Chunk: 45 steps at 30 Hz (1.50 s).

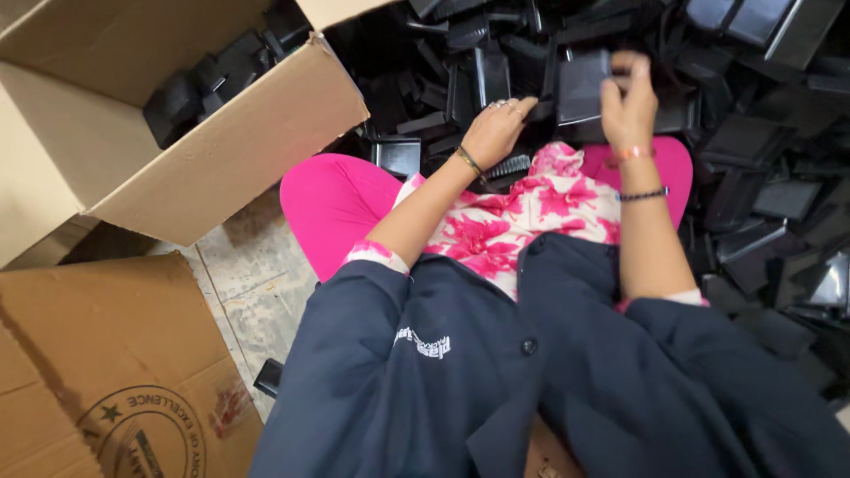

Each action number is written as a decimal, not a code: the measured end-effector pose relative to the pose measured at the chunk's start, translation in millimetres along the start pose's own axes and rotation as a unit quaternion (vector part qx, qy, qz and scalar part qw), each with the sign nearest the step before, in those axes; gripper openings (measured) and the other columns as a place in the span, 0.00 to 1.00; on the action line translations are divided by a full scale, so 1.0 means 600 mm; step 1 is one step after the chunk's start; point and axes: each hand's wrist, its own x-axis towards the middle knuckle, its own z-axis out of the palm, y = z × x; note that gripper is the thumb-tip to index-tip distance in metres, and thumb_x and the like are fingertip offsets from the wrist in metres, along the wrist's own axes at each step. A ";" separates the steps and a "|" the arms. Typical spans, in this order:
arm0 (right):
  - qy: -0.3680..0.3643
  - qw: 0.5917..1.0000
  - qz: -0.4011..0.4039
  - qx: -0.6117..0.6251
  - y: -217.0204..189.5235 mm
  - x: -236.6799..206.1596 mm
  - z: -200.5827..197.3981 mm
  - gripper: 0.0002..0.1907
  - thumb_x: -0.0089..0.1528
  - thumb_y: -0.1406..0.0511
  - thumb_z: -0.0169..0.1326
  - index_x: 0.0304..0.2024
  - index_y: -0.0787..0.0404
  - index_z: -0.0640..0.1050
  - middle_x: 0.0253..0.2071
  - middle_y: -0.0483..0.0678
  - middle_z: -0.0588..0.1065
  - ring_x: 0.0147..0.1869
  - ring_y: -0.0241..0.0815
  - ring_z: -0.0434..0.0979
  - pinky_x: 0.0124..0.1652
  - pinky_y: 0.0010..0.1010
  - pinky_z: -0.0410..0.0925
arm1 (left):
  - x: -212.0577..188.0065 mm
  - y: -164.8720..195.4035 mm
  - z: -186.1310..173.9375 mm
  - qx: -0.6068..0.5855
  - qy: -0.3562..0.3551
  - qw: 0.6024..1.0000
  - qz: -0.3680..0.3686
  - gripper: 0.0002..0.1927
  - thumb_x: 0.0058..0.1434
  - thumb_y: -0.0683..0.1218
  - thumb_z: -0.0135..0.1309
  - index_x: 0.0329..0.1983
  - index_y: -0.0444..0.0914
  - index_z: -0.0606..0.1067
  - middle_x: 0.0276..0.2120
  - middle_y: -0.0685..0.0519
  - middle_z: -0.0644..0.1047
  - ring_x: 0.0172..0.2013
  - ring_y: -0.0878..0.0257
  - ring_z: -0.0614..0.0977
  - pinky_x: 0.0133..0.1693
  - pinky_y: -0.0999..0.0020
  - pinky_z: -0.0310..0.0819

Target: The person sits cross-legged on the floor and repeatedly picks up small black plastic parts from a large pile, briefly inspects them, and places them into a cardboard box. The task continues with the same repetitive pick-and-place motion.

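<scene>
Ahead, a heap of black plastic parts (761,177) is crowding the floor beside an open cardboard box (221,150). Both hands, left hand (496,131) and right hand (627,102), are closing fingers on one flat black part (580,88) above the lap.

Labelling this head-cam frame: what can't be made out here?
- Right hand: motion-blurred; its grip on the flat black part is unclear.
- Left hand: fingertips hidden among the black parts; whether it holds one cannot be told.
- Pile of black parts: cut off by the top and right edges.
- Open cardboard box: its wall hides most of the contents.
</scene>
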 end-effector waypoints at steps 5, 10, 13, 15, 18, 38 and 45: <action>-0.021 0.983 -0.029 -0.181 0.052 -0.031 0.006 0.15 0.72 0.60 0.60 0.56 0.60 0.74 0.49 0.60 0.75 0.54 0.62 0.75 0.54 0.48 0.69 | -0.013 -0.008 -0.054 -0.430 0.235 0.869 -0.066 0.26 0.70 0.44 0.50 0.70 0.36 0.63 0.58 0.43 0.74 0.58 0.49 0.77 0.59 0.59 0.71; -0.082 0.954 0.031 -0.286 0.034 -0.013 0.055 0.43 0.51 0.49 0.72 0.57 0.66 0.70 0.52 0.64 0.70 0.54 0.69 0.71 0.48 0.54 0.67 | -0.085 -0.004 -0.114 -0.942 -0.065 0.326 0.056 0.30 0.78 0.65 0.49 0.70 0.40 0.66 0.47 0.49 0.78 0.43 0.62 0.80 0.44 0.70 0.76; -0.103 0.948 0.035 -0.298 0.013 -0.004 0.055 0.42 0.53 0.52 0.71 0.61 0.64 0.68 0.55 0.66 0.68 0.56 0.70 0.70 0.51 0.53 0.68 | -0.128 -0.003 -0.096 -0.830 0.104 0.496 -0.234 0.38 0.60 0.72 0.51 0.59 0.39 0.71 0.36 0.52 0.78 0.32 0.62 0.82 0.31 0.67 0.79; -0.091 0.956 0.037 -0.278 -0.007 -0.007 0.043 0.38 0.58 0.53 0.70 0.63 0.62 0.68 0.57 0.67 0.68 0.57 0.69 0.71 0.54 0.52 0.68 | -0.147 -0.011 -0.074 -0.771 0.120 0.550 -0.298 0.30 0.59 0.58 0.56 0.63 0.43 0.69 0.43 0.56 0.78 0.38 0.66 0.81 0.40 0.70 0.78; -0.058 0.992 -0.026 -0.105 -0.052 -0.028 0.034 0.30 0.67 0.58 0.68 0.62 0.62 0.67 0.62 0.59 0.71 0.66 0.60 0.74 0.64 0.46 0.69 | -0.147 -0.033 -0.040 -0.766 0.180 0.557 -0.266 0.27 0.70 0.59 0.57 0.66 0.41 0.71 0.43 0.57 0.77 0.38 0.66 0.79 0.41 0.69 0.76; -0.222 0.936 0.005 0.272 -0.248 -0.161 0.152 0.31 0.59 0.70 0.65 0.62 0.64 0.67 0.58 0.50 0.73 0.63 0.40 0.73 0.62 0.30 0.66 | -0.129 0.039 -0.103 -0.673 0.297 0.607 -0.300 0.37 0.73 0.67 0.34 0.66 0.32 0.68 0.52 0.47 0.77 0.48 0.60 0.80 0.53 0.63 0.76; -0.284 0.875 0.098 0.379 -0.249 -0.161 0.140 0.33 0.58 0.72 0.66 0.64 0.65 0.68 0.59 0.50 0.73 0.63 0.38 0.74 0.61 0.30 0.70 | -0.132 0.046 -0.101 -0.660 0.272 0.661 -0.230 0.36 0.76 0.65 0.36 0.68 0.31 0.69 0.51 0.46 0.77 0.48 0.60 0.79 0.53 0.64 0.75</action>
